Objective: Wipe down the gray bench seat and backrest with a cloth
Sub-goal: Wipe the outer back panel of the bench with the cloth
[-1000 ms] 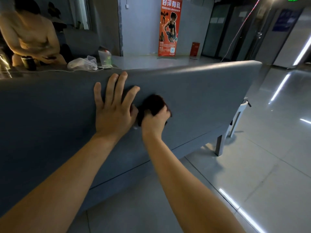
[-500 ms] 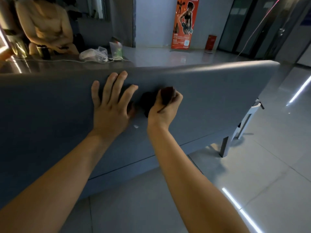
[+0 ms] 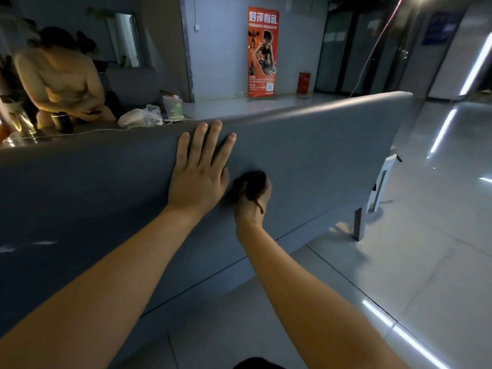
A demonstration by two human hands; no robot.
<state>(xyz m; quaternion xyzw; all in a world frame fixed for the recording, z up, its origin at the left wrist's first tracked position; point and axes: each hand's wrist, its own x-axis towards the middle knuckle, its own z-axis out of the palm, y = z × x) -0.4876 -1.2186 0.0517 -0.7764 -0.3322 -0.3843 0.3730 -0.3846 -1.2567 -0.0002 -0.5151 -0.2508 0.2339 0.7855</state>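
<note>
Cloth: small dark bunched cloth (image 3: 255, 181), pressed against the backrest.
Bench: gray padded bench backrest (image 3: 319, 145); seat hidden.
Right hand (image 3: 251, 206): my fingers clench the cloth.
Left hand (image 3: 198, 179): fingers flat, bracing just beside it.
Progress: mid-wipe, I judge; seat left.

Left hand (image 3: 198, 179) flat, fingers (image 3: 198, 145) spread, right hand (image 3: 250, 209) curled tight, arms outstretched
</note>
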